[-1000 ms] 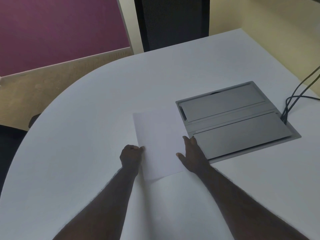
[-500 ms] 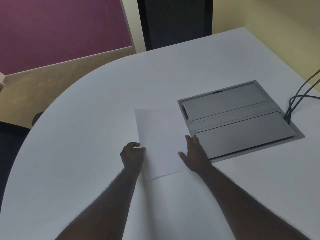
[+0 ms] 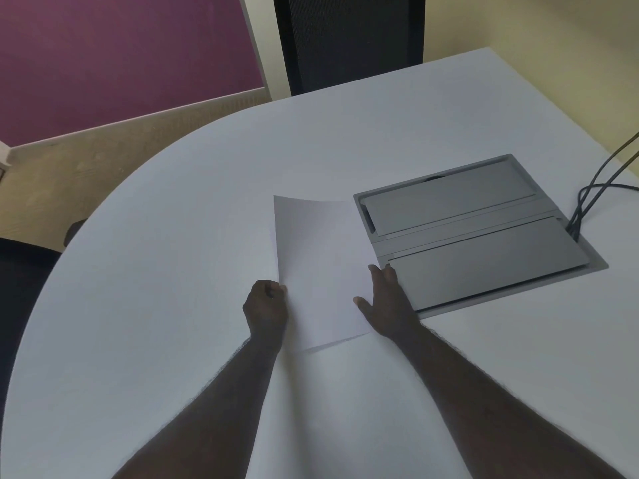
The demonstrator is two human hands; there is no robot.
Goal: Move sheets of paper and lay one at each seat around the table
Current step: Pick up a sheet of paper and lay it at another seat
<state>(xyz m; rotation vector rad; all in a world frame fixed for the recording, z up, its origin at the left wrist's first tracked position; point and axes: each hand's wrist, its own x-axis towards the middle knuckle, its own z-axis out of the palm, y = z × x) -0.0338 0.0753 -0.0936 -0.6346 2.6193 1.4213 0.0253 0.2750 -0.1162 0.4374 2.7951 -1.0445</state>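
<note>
White table (image 3: 173, 271), rounded at the near-left end, straight edge on the far right. One sheet of white paper (image 3: 321, 267) sits near the table's middle, just left of a grey metal cable box (image 3: 484, 250) set flush in the tabletop. The sheet's right edge runs close along the box's left frame; whether it overlaps the frame cannot be told.

Left hand (image 3: 265, 311) is at the sheet's left edge, low on that edge. Fingers are curled in, thumb against the fingertips, pinching the paper's edge. The far-left corner of the sheet is lifted off the table and the top edge bows in a shallow curve; a thin shadow shows under the near edge as well.

Right hand (image 3: 387, 305) lies flat on the sheet's right side, palm down. Fingers are held together and point away toward the box, tips at the box's near-left corner; the thumb is spread out to the left across the paper. It grips nothing, only presses.

The cable box has two closed lid flaps, long sides parallel, with a narrow slot open at the far flap's left end. Dark cables (image 3: 587, 202) come out at its right side and run off toward the right edge of the view.

A black mesh chair back (image 3: 349, 39) stands at the table's far side. Another dark chair (image 3: 20, 271) is at the left end, partly hidden by the table. Purple wall panel (image 3: 121, 53) behind, carpet (image 3: 69, 174) below it.
</note>
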